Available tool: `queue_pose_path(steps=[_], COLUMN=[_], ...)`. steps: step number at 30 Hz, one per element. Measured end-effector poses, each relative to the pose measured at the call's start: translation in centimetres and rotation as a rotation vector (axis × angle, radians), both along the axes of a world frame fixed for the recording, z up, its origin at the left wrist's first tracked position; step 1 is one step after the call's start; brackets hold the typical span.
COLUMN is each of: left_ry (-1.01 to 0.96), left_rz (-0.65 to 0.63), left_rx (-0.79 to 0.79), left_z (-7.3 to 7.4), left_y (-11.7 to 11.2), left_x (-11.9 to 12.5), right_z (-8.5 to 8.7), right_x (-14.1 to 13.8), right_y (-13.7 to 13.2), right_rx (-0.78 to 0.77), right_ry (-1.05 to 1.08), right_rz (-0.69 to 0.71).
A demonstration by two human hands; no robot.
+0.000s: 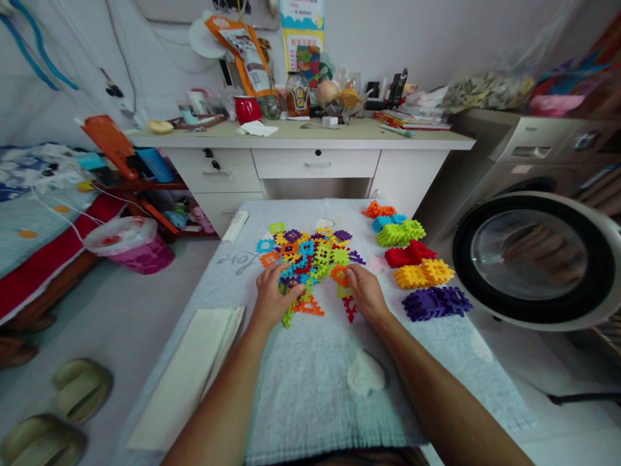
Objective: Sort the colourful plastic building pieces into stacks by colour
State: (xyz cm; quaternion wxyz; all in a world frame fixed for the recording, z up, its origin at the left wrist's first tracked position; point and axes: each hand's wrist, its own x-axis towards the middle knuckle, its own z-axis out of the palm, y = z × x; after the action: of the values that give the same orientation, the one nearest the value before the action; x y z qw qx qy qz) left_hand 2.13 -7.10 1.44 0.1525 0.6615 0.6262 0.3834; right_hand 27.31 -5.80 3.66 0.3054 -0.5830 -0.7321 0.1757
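A heap of mixed coloured plastic interlocking tiles [310,254] lies in the middle of a table covered with a pale blue towel [310,375]. My left hand [274,296] rests on the near left edge of the heap, fingers curled onto the pieces. My right hand [365,292] rests on the near right edge, fingers bent over an orange piece. Whether either hand grips a piece is hidden. To the right stand sorted stacks: orange [378,209], blue [385,221], green [400,233], red [410,254], yellow [423,274] and purple [435,303].
A folded cream cloth [187,375] lies on the table's near left. A cluttered desk with drawers [310,162] stands behind the table. A washing machine door [531,259] is at the right, a pink bin [130,246] and a bed at the left, slippers [63,404] on the floor.
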Motion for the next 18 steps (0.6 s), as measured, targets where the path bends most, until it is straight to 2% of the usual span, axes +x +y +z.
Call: queue_pose_path(steps=[4, 9, 14, 18], left_ry=[0.063, 0.164, 0.274, 0.320], left_rz=[-0.097, -0.238, -0.181, -0.118], left_rx=[-0.040, -0.159, -0.268, -0.295], left_z=[0.0, -0.1, -0.3, 0.0], left_y=[-0.4, -1.3, -2.1, -2.0], left_x=[0.5, 0.3, -0.6, -0.9], right_z=[-0.5, -0.8, -0.9, -1.0], right_x=[0.8, 1.3, 1.5, 1.6], right_y=[0.6, 0.8, 0.4, 0.5], right_rx=[-0.023, -0.009, -0.048, -0.048], right_ry=[0.063, -0.125, -0.230, -0.249], right_rz=[-0.123, -0.147, -0.085, -0.081])
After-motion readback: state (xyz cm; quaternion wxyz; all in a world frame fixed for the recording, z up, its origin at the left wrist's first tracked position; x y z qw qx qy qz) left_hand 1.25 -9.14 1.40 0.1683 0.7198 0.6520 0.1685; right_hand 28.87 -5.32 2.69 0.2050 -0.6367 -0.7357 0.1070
